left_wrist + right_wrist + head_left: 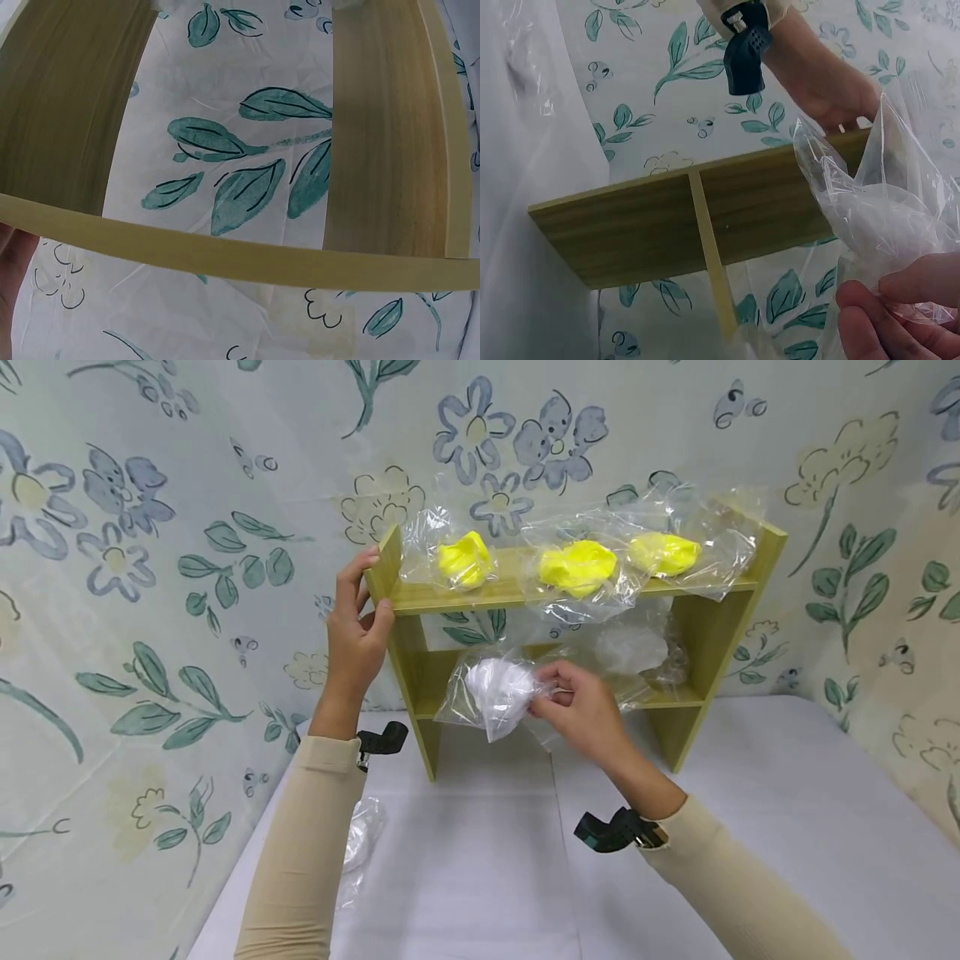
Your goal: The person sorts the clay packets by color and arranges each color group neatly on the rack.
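Note:
A small two-tier wooden shelf [411, 672] stands on the table against the patterned backdrop. My left hand [356, 631] grips its left side panel near the top, thumb on the front edge. Between thumb and fingers, my right hand [583, 710] pinches the edge of a clear plastic bag holding a white lump [497, 689], in front of the lower tier's left part. The right wrist view shows this transparent bag [874, 217] beside the curled fingers. Another bagged white lump [633, 650] sits on the lower tier at the right, partly behind crumpled plastic.
Three bagged yellow lumps [577, 567] lie along the upper tier, their plastic hanging over its front edge. A further clear bag with something whitish [362, 839] lies on the white-covered table [480, 877], partly behind the left forearm.

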The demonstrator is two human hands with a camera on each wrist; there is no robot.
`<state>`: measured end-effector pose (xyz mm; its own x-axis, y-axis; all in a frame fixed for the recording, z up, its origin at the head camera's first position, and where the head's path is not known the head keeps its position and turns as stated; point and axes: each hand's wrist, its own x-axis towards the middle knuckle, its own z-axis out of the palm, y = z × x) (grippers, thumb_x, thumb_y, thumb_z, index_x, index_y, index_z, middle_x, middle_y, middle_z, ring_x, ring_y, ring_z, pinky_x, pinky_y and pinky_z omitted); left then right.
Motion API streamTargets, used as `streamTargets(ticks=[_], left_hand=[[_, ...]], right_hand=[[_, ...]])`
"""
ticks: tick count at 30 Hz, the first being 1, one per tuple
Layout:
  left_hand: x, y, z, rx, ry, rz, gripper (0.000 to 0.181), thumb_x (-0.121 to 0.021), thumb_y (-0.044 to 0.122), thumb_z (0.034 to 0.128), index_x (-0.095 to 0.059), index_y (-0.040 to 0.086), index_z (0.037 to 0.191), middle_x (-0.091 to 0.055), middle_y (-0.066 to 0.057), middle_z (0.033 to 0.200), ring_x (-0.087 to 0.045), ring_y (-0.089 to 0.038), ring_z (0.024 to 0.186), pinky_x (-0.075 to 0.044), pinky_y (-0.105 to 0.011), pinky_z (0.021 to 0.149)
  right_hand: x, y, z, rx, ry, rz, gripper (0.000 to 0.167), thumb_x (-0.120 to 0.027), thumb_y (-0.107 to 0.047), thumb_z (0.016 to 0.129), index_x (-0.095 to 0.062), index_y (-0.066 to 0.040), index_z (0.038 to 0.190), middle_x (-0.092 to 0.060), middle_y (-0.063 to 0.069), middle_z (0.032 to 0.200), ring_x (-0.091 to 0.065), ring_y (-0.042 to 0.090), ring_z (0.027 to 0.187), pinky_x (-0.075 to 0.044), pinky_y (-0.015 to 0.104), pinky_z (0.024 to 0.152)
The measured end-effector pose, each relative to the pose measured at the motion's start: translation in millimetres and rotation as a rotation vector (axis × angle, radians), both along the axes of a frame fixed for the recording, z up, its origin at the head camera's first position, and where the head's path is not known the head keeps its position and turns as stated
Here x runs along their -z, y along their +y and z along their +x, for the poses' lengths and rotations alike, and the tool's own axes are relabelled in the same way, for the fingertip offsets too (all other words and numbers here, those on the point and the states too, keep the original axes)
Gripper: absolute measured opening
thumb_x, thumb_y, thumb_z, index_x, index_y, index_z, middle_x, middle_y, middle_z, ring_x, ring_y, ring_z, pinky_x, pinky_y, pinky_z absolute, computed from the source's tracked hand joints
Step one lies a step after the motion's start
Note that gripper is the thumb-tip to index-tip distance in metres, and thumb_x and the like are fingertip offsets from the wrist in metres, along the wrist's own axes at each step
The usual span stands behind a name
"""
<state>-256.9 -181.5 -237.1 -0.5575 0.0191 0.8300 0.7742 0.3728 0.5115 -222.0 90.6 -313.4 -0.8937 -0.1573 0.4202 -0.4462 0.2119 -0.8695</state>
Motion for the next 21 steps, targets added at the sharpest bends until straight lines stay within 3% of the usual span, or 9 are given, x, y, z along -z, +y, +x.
streamTargets(ticks=[4, 10, 16, 21], left_hand=[[0.0, -0.2, -0.5, -0.002, 0.005, 0.001, 0.045, -0.046, -0.001, 0.0906, -0.041, 0.003, 0.135, -0.041, -0.005, 0.149, -0.049, -0.024, 0.13, -0.049, -0.042, 0.096], [-1.3, 0.0, -1.5, -0.012, 0.015, 0.001, 0.045, -0.046, 0.0, 0.0907, -0.041, 0.004, 0.135, -0.041, 0.0, 0.15, -0.048, -0.023, 0.13, -0.049, -0.039, 0.096], [-0.7, 1.0, -1.0, -0.017, 0.004, 0.003, 0.046, -0.046, 0.0, 0.0907, -0.041, 0.005, 0.136, -0.041, -0.001, 0.15, -0.047, -0.022, 0.131, -0.048, -0.041, 0.096], [0.3, 1.4, -0.2, -0.023, -0.011, 0.007, 0.046, -0.047, 0.0, 0.0906, -0.04, 0.006, 0.136, -0.04, -0.002, 0.15, -0.047, -0.019, 0.131, -0.048, -0.04, 0.097]], right_hand=[[-1.2, 13, -15.4, 0.067, -0.048, 0.016, 0.027, -0.069, 0.0, 0.081, -0.06, 0.005, 0.107, -0.067, 0.023, 0.097, -0.07, 0.03, 0.086, -0.056, 0.023, 0.069], [-6.5, 27, -31.4, 0.142, -0.011, 0.085, 0.028, -0.069, -0.003, 0.08, -0.06, 0.005, 0.105, -0.068, 0.022, 0.097, -0.069, 0.031, 0.091, -0.054, 0.018, 0.068], [-5.2, 33, -42.1, 0.149, 0.004, 0.084, 0.026, -0.07, -0.002, 0.08, -0.059, 0.005, 0.102, -0.067, 0.021, 0.091, -0.07, 0.023, 0.079, -0.054, 0.019, 0.063], [-2.4, 32, -49.3, 0.166, 0.027, 0.154, 0.024, -0.072, -0.002, 0.078, -0.061, 0.004, 0.099, -0.069, 0.02, 0.09, -0.071, 0.023, 0.075, -0.053, 0.018, 0.06]])
